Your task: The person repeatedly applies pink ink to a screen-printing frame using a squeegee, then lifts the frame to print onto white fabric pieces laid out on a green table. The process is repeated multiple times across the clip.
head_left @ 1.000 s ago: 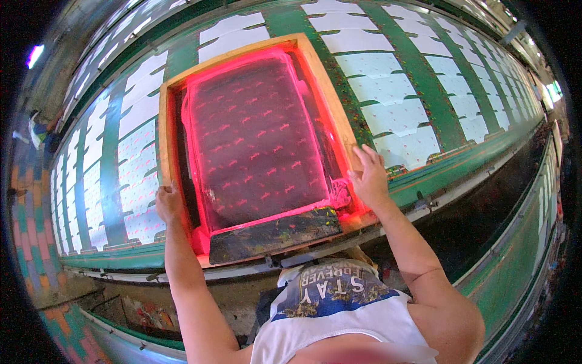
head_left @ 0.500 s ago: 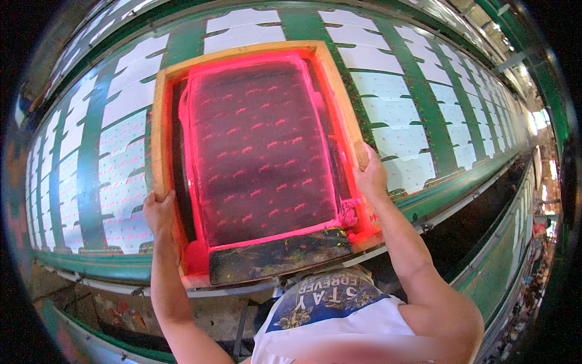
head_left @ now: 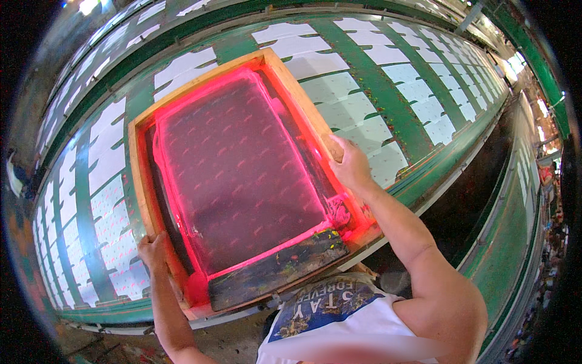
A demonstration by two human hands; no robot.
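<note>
Both my hands hold a wooden screen-printing frame point(head_left: 138, 164), which slants so its far end points up and left. My left hand point(head_left: 153, 250) is closed round the left rail near its lower end. Higher up the right rail, my right hand point(head_left: 351, 162) grips the wood with the thumb on top. Inside the rails is a dark mesh point(head_left: 236, 176) with rows of small faint pink marks, bordered by bright pink ink. A dark, paint-flecked board point(head_left: 279, 267) lies across the frame's near end. What is directly under the frame is hidden.
A long green table point(head_left: 403, 136) runs beneath, bearing columns of white cut pieces point(head_left: 345, 112). Pieces at the left point(head_left: 115, 212) carry small pink prints. A metal rail point(head_left: 418, 206) follows the near edge. Another green table point(head_left: 506, 242) stands at the right, past a dark gap.
The whole view has turned, and the frame's far end now leans more to the left. Pink marks on the mesh look fainter. Both hands keep their grips on the rails.
</note>
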